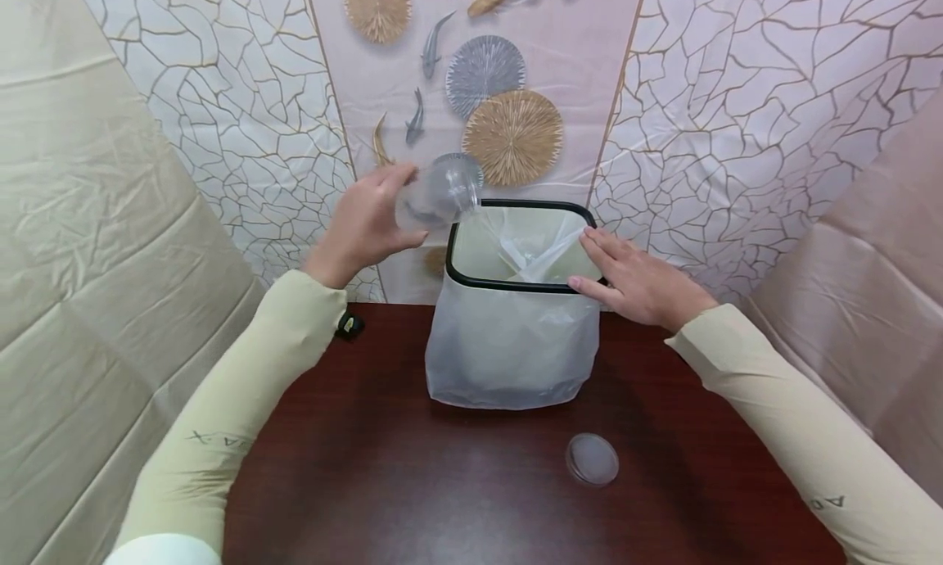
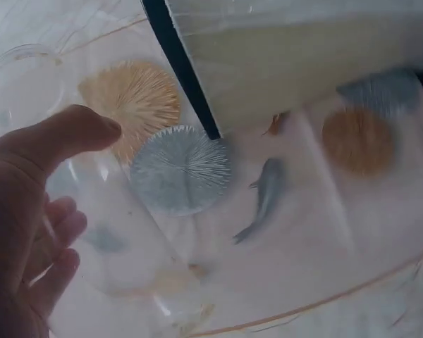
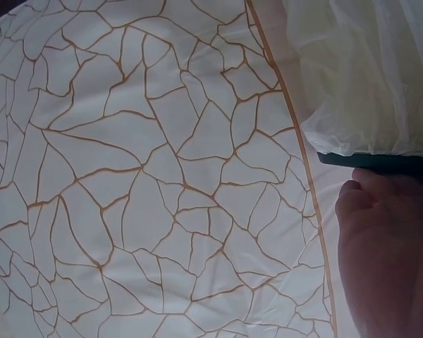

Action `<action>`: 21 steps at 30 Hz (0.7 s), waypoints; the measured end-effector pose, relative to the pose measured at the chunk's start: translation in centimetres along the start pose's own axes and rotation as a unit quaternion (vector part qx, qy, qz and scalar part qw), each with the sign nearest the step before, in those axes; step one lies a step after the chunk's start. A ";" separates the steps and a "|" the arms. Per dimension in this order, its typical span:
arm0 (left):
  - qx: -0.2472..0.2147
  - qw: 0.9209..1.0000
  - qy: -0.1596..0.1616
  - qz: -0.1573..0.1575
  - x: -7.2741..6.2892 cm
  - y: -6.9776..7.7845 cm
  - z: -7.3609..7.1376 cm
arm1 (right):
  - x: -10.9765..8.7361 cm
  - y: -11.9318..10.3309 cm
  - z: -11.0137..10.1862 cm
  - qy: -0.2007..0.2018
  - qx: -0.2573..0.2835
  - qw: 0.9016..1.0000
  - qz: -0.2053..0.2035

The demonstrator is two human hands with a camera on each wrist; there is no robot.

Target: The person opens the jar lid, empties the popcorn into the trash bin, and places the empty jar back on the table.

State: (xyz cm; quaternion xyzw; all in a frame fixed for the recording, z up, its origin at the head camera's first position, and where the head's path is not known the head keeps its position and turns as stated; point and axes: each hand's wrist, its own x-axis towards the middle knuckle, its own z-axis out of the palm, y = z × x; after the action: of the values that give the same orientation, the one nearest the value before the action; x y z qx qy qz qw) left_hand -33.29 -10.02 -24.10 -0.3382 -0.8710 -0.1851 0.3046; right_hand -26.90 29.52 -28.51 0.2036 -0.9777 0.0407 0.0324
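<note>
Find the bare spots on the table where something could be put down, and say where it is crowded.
Free: the table in front of the bin, left of the lid; also right of the lid. Crowded: the bin's rim, where the right hand rests and the left hand tips a clear cup.

Head view looks down at the bin (image 1: 516,287) toward twelve o'clock; both wrist views sit close, sharing its black rim (image 2: 180,70)
</note>
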 end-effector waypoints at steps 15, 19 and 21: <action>-0.318 0.899 0.201 -0.223 -11.4 -3.4 10.7 | -0.2 0.0 0.1 -0.004 0.010 1.000 0.002; -0.330 0.879 0.228 -0.259 -14.2 -3.9 13.8 | -0.2 0.0 0.0 -0.004 0.013 1.000 0.002; -0.331 0.875 0.230 -0.270 -15.1 -3.8 15.0 | -0.3 0.1 -0.1 -0.003 0.013 1.000 0.005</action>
State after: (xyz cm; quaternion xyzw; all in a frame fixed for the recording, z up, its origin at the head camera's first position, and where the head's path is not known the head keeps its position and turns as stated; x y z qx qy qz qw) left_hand -33.19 -11.99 -45.61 -0.1188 -0.7217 -0.6099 0.3052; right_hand -26.66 29.70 -28.42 0.1993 -0.9782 0.0529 0.0263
